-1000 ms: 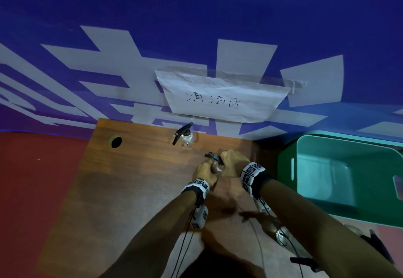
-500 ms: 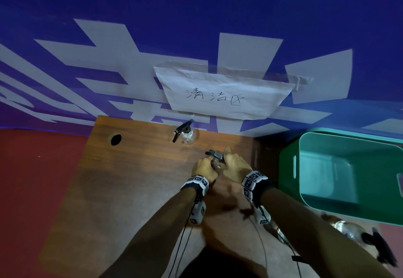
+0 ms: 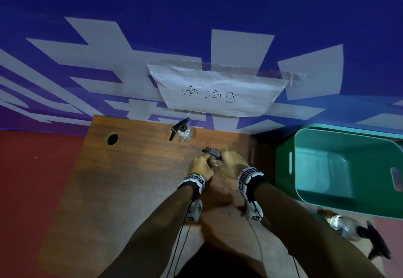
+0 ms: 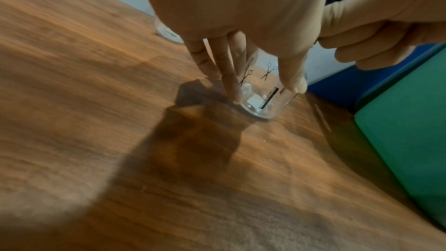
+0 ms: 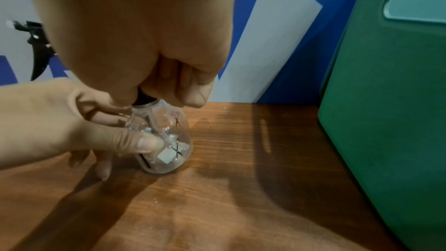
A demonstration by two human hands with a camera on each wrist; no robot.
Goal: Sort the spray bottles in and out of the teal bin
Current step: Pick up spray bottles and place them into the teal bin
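Desk (image 3: pixel 135 190): second bottle (image 3: pixel 185 133) behind hands, bin (image 3: pixel 349 203) right.

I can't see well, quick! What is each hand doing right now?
Left hand: holds the clear spray bottle by its body.
Right hand: grips the same bottle's black top.

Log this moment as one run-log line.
left hand: holds clear spray bottle body | right hand: grips its neck | bottle: upright on desk | teal bin: empty
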